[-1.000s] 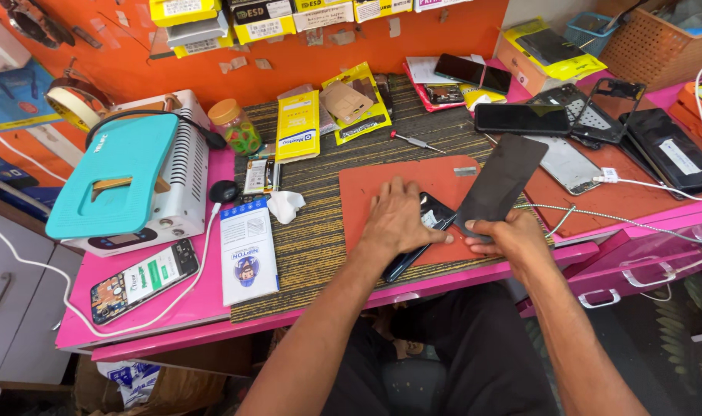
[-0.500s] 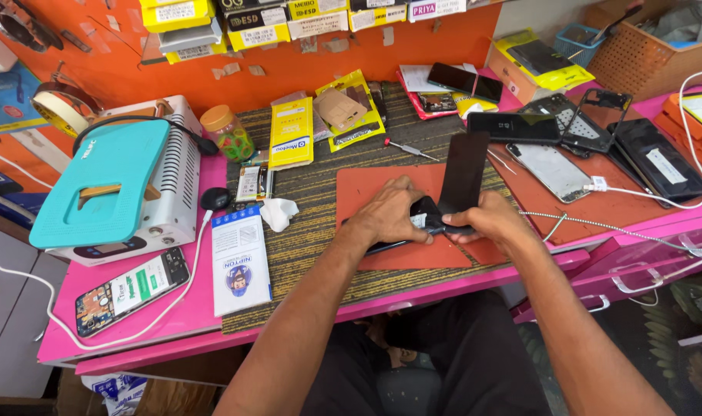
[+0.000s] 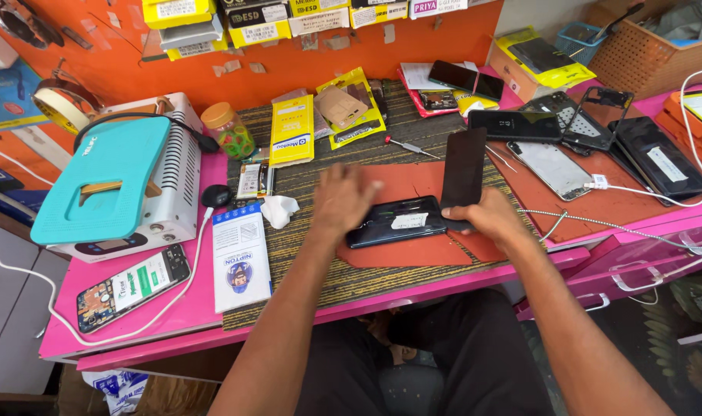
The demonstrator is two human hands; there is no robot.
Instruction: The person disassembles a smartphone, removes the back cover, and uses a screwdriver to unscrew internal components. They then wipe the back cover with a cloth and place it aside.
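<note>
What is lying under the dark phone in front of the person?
The dark phone lies on a red-orange mat, over a woven mat. What lies directly beneath the phone is covered.

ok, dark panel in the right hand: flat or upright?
Upright. The right hand holds the dark panel on end, above the phone lying flat.

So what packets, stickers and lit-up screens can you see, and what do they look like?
Flat yellow packet: back of the mat, upright rectangle.
White-and-blue booklet-shaped box: left of the left hand, round picture on it.
Lit phone screen: pink table's left edge, green and white blocks.
White sticker: on the black phone between the hands.
Yellow label strips: along the orange wall.
</note>
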